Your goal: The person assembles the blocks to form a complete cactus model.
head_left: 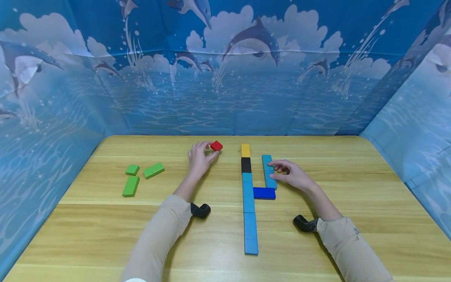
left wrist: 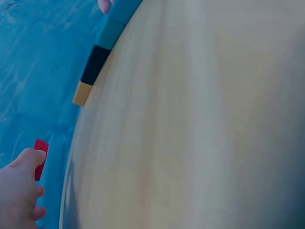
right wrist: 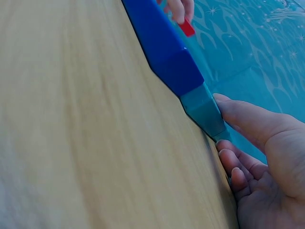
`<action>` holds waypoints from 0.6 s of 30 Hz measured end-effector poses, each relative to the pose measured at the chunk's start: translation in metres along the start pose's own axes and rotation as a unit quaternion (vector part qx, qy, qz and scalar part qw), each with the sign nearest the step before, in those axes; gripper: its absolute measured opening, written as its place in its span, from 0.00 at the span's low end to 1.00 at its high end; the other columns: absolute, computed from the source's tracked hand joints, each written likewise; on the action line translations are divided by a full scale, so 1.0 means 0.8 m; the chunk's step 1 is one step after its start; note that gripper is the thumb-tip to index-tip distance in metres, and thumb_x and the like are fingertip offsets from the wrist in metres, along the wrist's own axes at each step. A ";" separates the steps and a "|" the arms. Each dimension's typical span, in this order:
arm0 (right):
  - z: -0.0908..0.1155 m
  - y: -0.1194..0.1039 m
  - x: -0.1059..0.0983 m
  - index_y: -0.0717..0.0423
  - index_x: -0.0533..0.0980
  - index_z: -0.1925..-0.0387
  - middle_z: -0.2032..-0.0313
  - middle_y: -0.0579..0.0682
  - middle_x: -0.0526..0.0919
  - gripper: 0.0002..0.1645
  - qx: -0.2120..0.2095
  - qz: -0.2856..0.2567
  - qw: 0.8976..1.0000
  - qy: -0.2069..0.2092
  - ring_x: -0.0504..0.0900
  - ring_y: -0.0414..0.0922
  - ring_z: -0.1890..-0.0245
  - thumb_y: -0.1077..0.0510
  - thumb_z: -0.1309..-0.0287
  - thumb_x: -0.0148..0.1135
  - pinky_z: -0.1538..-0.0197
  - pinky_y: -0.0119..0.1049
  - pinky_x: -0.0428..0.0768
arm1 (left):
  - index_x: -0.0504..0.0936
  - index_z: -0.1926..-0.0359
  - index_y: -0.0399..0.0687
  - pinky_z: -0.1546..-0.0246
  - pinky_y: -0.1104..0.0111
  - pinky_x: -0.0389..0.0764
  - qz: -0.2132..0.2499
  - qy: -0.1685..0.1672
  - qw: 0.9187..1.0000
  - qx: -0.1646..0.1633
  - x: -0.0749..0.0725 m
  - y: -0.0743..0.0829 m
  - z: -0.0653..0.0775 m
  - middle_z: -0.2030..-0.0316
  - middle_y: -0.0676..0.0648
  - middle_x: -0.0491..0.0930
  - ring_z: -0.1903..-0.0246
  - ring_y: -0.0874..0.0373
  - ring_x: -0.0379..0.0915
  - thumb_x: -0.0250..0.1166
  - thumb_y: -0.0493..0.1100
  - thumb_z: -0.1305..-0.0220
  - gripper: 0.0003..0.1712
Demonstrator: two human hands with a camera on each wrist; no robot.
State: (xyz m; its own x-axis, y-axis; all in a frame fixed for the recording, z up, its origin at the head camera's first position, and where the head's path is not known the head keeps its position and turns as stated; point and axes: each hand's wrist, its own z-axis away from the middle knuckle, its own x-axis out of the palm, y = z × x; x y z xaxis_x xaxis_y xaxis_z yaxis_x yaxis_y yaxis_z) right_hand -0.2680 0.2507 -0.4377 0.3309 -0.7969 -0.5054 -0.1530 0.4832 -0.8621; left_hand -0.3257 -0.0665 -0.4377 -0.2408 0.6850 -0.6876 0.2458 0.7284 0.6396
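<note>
My left hand (head_left: pixel 199 160) pinches a small red block (head_left: pixel 216 146) between thumb and fingers, held over the back of the table; the left wrist view shows the thumb across the block's face. Two light blue blocks (head_left: pixel 271 181) lie end to end right of centre. Against them rests my right hand (head_left: pixel 290 175), index fingertip at the far block and thumb at the near one, the other fingers loosely bent. A dark blue block (head_left: pixel 264 193) lies crosswise at their near end, reaching a long row of light blue blocks (head_left: pixel 248 197).
The row continues away from me with a black block (head_left: pixel 246 165) and a yellow block (head_left: pixel 245 150). Several green blocks, one a longer green block (head_left: pixel 153 170), lie at left on the wooden table (head_left: pixel 105 235). A dolphin-print cloth (head_left: pixel 246 105) rises along the back and sides.
</note>
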 end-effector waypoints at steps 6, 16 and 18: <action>0.000 0.001 0.001 0.59 0.70 0.44 0.57 0.57 0.68 0.27 -0.004 -0.001 1.000 0.000 0.63 0.49 0.61 0.53 0.44 0.61 0.61 0.33 0.65 | 0.78 0.49 0.48 0.53 0.56 0.61 -0.030 -0.034 0.999 -0.010 0.024 0.011 -0.019 0.62 0.47 0.76 0.58 0.51 0.65 0.65 0.50 0.44 0.22; -0.003 0.004 0.001 0.58 0.70 0.44 0.57 0.57 0.68 0.26 -0.007 0.001 1.000 0.001 0.63 0.49 0.61 0.53 0.44 0.61 0.60 0.34 0.65 | 0.76 0.46 0.52 0.51 0.57 0.61 -0.057 -0.052 0.996 -0.038 0.053 0.029 -0.030 0.58 0.49 0.76 0.55 0.52 0.65 0.63 0.53 0.42 0.24; -0.003 0.005 0.001 0.58 0.70 0.44 0.57 0.57 0.68 0.26 -0.006 0.001 1.000 0.003 0.63 0.49 0.61 0.53 0.44 0.61 0.60 0.34 0.65 | 0.76 0.45 0.53 0.51 0.57 0.61 -0.059 -0.057 0.996 -0.037 0.057 0.032 -0.032 0.57 0.49 0.76 0.55 0.52 0.64 0.62 0.54 0.42 0.24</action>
State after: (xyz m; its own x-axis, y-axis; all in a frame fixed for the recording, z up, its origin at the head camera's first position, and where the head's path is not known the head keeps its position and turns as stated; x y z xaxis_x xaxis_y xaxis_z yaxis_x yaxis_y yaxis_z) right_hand -0.2706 0.2513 -0.4414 0.3248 -0.7987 -0.5066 -0.1646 0.4797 -0.8619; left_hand -0.3543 -0.0159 -0.4441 -0.1544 0.5908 -0.7919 0.1511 0.8062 0.5720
